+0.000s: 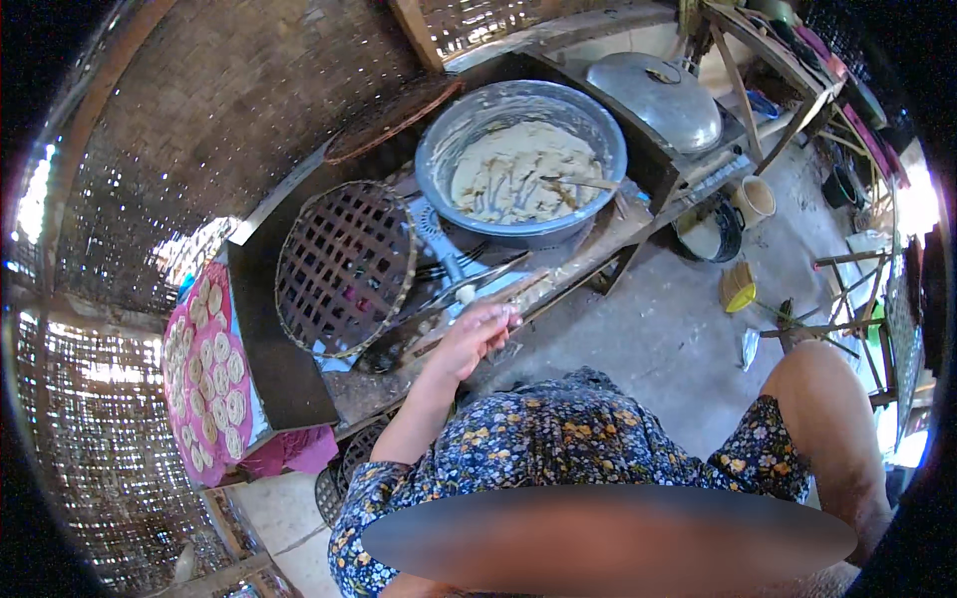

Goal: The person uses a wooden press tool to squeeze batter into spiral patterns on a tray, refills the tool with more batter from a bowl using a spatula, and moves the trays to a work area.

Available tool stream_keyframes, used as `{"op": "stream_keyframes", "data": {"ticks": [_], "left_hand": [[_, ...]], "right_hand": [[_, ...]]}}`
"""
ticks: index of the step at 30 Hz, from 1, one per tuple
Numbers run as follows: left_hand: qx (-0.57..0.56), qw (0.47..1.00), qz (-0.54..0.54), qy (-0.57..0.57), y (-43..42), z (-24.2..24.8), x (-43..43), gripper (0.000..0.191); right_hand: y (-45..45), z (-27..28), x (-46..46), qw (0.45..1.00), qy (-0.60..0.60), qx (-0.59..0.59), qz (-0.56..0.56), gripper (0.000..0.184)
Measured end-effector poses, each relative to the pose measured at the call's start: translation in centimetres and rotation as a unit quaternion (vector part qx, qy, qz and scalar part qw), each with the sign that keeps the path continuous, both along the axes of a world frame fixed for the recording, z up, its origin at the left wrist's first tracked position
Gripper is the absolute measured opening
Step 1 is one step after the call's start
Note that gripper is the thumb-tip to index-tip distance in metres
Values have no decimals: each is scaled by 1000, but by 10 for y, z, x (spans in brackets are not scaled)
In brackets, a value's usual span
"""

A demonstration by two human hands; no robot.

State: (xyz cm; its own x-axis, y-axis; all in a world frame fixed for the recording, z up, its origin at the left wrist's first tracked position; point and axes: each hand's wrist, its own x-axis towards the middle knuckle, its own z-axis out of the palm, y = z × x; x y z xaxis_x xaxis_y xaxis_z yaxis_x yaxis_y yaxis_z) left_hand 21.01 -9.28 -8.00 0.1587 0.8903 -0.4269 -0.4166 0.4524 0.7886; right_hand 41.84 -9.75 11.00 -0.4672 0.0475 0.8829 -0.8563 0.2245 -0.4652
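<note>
My left hand (480,329), its fingers partly curled and fingertips whitish, hovers by the front edge of a low wooden worktop (568,273). Whether anything small sits between the fingers is unclear. Just beyond it is a small white lump (465,294) at the end of a grey-blue handle-like piece (451,267). A large blue-grey plastic basin (516,233) holds pale dough (523,161), with a flat wooden stick (587,182) resting in it. Left of that stands an openwork woven bamboo tray (344,269). My right arm (819,418) is bent back, its hand out of view.
Coiled pale dough pieces (220,380) lie on pink sheeting at the left. A domed metal lid (654,97) sits beyond the basin. On the concrete floor are a black bucket (729,232), a beige pail (754,200) and a broom (738,288). Wooden racks (777,45) stand right.
</note>
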Motion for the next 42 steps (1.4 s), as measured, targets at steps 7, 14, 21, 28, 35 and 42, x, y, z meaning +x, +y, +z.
{"op": "stream_keyframes", "data": {"ticks": [7,14,21,28,35,42], "left_hand": [[-84,966,229,-90,76,-39,10,29],[-119,908,371,-151,127,-80,-27,36],[-82,904,399,-127,142,-99,-44,45],[-39,869,489,-68,146,-63,-47,43],[-173,807,556,98,104,-71,-36,42],[-292,685,667,17,60,-145,37,38]], "right_hand": [[34,-7,57,997,33,2,-69,50],[111,5,130,923,249,-47,-290,40],[263,-190,73,606,-305,-578,-453,50],[359,-254,34,600,-465,-560,-331,63],[382,-246,20,634,-553,-309,-445,61],[399,-243,36,718,-548,-288,-319,66]]}}
